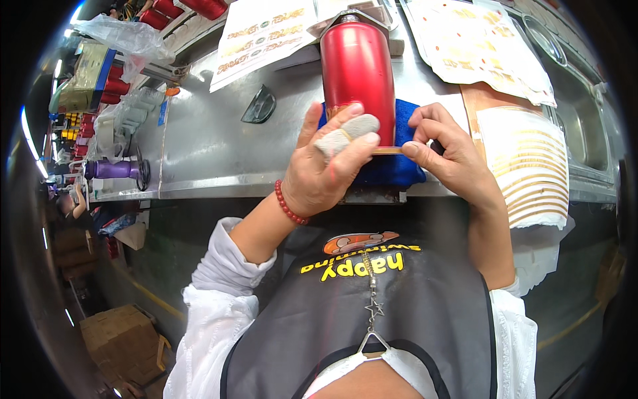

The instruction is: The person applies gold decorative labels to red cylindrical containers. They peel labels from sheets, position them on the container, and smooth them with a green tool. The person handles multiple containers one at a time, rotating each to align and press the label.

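Note:
A glossy red metal bottle (359, 73) lies lengthwise away from me on a folded blue cloth (392, 174). My left hand (325, 156), with white cots on its fingers and a red bead bracelet at the wrist, is closed against the bottle's near left side. Across the bottle's near end runs a thin gold strip (388, 151). Its right end sits pinched between thumb and forefinger of my right hand (448, 153). The left thumb rests at the strip's other end; exactly how it presses there is hidden.
To the right lies a white sheet with curved gold strips (528, 166), below a larger patterned sheet (482, 46). A dark half-round scraper-like piece (259, 105) and a printed sheet (266, 40) are on the metal bench (206, 146). A sink (585, 120) stands far right.

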Demonstrator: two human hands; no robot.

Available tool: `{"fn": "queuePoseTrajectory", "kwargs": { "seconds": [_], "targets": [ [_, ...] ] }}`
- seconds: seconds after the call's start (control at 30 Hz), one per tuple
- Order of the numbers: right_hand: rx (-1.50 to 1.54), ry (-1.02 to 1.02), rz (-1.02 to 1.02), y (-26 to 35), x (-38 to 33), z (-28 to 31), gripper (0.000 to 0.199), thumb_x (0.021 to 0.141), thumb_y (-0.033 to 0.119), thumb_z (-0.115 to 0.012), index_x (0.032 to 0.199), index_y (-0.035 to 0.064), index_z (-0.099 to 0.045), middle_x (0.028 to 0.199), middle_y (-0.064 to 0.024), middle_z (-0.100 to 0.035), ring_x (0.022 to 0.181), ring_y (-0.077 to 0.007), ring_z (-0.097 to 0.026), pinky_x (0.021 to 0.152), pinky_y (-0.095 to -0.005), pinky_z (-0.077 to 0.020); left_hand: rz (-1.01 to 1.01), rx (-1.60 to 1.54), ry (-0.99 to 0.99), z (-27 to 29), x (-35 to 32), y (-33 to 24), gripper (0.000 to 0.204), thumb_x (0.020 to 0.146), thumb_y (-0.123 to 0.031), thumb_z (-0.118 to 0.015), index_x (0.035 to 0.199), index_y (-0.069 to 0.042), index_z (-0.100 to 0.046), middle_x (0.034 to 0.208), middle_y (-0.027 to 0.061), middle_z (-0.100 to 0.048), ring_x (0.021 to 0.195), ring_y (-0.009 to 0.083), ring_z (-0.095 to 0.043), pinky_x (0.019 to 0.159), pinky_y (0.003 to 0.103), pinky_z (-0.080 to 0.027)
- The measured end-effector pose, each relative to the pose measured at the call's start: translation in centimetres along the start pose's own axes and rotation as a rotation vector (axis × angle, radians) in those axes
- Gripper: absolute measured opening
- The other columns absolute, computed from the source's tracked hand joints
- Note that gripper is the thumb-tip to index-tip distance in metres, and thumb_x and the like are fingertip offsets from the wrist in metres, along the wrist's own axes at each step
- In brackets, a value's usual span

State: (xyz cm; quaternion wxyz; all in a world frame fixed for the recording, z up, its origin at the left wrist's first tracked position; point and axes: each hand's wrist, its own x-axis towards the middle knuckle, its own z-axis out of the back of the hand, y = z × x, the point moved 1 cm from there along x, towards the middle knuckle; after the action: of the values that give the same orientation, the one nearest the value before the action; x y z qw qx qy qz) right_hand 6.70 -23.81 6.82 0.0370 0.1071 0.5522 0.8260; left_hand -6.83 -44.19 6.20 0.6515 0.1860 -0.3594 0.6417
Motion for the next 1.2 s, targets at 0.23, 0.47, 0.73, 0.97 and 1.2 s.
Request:
{"fn": "queuePoseTrajectory", "kwargs": {
  "seconds": [0.23,0.47,0.73,0.97,1.2],
  "targets": [
    [-0.028,-0.022,0.035,-0.5,0.0,-0.1,0.028,0.095,0.024,-0.072,0.085,0.0031,-0.057,0.111,-0.0061,-0.051,0.096,-0.0134,-0.048,0.079,-0.0245,-0.0402,-0.082,0.177,0.003,1.5,-2.5,-1.3,0.034,0.086,-0.004,-0.073,0.116,-0.016,-0.065,0.109,0.0045,-0.073,0.121,0.0258,-0.064,0.126,0.053,-0.016],
    [-0.016,-0.039,0.029,0.0,-0.1,0.1,0.029,0.095,0.025,-0.073,0.085,0.0028,-0.057,0.112,-0.0059,-0.051,0.092,-0.0134,-0.047,0.077,-0.0249,-0.0406,-0.138,0.177,0.094,1.4,0.0,-1.5,0.028,0.088,-0.008,-0.067,0.113,-0.020,-0.068,0.110,0.0014,-0.074,0.123,0.0217,-0.063,0.128,0.051,-0.010],
    [-0.098,-0.037,0.118,4.3,-0.3,1.0,0.028,0.093,0.022,-0.073,0.081,0.0021,-0.057,0.113,-0.0073,-0.052,0.087,-0.0119,-0.046,0.073,-0.0252,-0.0402,0.499,-0.375,-0.155,-0.1,-0.9,-0.5,0.053,0.098,-0.025,-0.065,0.141,0.000,-0.046,0.140,0.0187,-0.051,0.133,0.0317,-0.047,0.116,0.043,-0.031],
    [-0.116,-0.086,0.048,1.0,-0.3,0.2,0.027,0.093,0.021,-0.073,0.082,0.0019,-0.057,0.111,-0.0066,-0.052,0.088,-0.0128,-0.047,0.071,-0.0252,-0.0397,0.546,-0.298,-0.134,-0.8,-0.2,-0.9,0.063,0.096,-0.026,-0.070,0.144,0.000,-0.040,0.138,0.0181,-0.049,0.127,0.0292,-0.048,0.110,0.039,-0.037],
    [-0.113,-0.079,0.046,0.1,-0.1,-0.1,0.026,0.094,0.021,-0.073,0.084,0.0024,-0.057,0.110,-0.0073,-0.052,0.092,-0.0145,-0.049,0.074,-0.0256,-0.0411,0.287,-0.025,-0.099,0.6,-1.8,-1.1,0.059,0.095,-0.030,-0.071,0.142,-0.004,-0.046,0.139,0.0168,-0.055,0.135,0.0373,-0.042,0.120,0.052,-0.020]
  ]
}}
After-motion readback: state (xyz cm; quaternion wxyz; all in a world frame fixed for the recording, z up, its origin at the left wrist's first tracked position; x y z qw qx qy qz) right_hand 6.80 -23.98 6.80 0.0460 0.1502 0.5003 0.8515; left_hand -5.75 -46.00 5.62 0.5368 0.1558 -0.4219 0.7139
